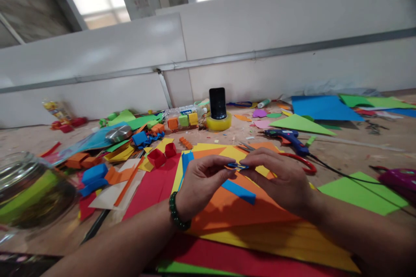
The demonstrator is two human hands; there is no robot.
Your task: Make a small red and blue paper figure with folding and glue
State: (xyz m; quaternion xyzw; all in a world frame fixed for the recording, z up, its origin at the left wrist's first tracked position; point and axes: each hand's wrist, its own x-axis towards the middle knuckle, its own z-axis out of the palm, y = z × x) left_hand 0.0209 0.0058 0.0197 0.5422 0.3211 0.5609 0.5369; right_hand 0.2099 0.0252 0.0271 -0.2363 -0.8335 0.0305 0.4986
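White panels (286, 21) are standing behind my littered table (346, 160). From my head view, my left hand (199, 181) and right hand (284, 181) are pinching a small blue-edged piece (238, 166) between their fingertips, holding it above an orange sheet (221, 214). One blue strip (238, 191) is lying beneath, and a glue gun (289, 136) is resting beyond my right hand.

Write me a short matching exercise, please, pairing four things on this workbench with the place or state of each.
1. Phone
2. Small folded piece
3. Blue glue gun
4. Glass vessel

A. at the far left of the picture
B. pinched by left hand and right hand
C. upright at the yellow tape roll
D. black cord trailing rightward

Pairs: 1-C, 2-B, 3-D, 4-A
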